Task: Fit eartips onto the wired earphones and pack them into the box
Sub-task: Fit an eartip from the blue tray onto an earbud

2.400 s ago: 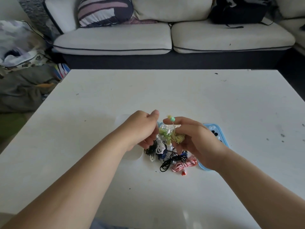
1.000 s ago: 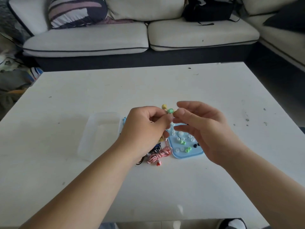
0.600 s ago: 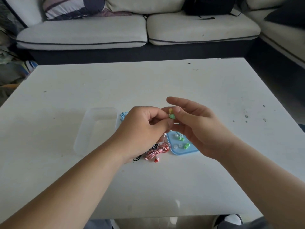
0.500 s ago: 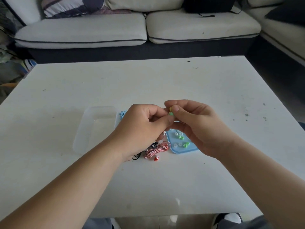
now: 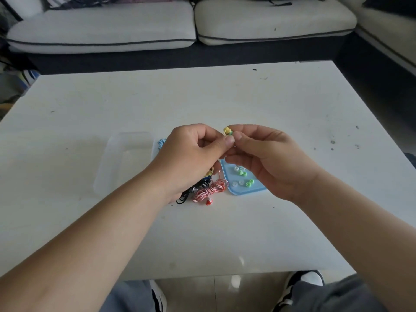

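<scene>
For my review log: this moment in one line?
phase: fitting | left hand: holds earbud | right hand: pinches green eartip | tray: spare eartips

- White desk: matte top, scuffed, with dark specks near its far edge and right edge.
- Beyond the desk's far edge: pale sofa, two seat cushions with dark piping, on a dark base.
- Right of the desk: a further pale sofa section.
- Below the desk's near edge: pale glossy floor tile.
- Light soft and even; faint glare near the desk's near edge.
</scene>
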{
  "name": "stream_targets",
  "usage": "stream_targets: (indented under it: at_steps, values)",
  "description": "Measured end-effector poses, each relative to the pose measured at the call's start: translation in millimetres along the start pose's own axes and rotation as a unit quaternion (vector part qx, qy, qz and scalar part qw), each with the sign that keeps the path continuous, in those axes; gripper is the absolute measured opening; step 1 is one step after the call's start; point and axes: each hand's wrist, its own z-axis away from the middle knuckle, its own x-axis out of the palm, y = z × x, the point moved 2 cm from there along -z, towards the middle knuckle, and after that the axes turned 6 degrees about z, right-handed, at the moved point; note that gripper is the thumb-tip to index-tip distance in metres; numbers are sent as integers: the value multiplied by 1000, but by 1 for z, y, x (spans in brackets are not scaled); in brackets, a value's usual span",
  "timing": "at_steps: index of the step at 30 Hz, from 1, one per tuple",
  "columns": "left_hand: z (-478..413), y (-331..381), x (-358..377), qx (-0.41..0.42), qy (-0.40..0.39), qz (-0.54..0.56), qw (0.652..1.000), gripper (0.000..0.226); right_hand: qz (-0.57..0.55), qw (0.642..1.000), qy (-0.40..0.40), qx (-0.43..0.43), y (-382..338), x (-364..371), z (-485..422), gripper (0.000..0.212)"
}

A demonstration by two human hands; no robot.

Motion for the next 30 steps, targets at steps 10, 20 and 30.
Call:
stream_targets:
  at_steps: [10, 20, 30]
  values:
    - [-3, -1, 1, 42, 37, -17, 998, 7, 88, 995, 39, -14, -1, -9, 2, 14]
    - [-7, -7, 4, -24, 12, 51, 998, 5, 46, 998, 42, 5, -1, -11, 1, 18]
    - [-5, -9, 13, 5, 17, 50, 999, 6, 52, 998, 23, 17, -3, -12, 7, 26]
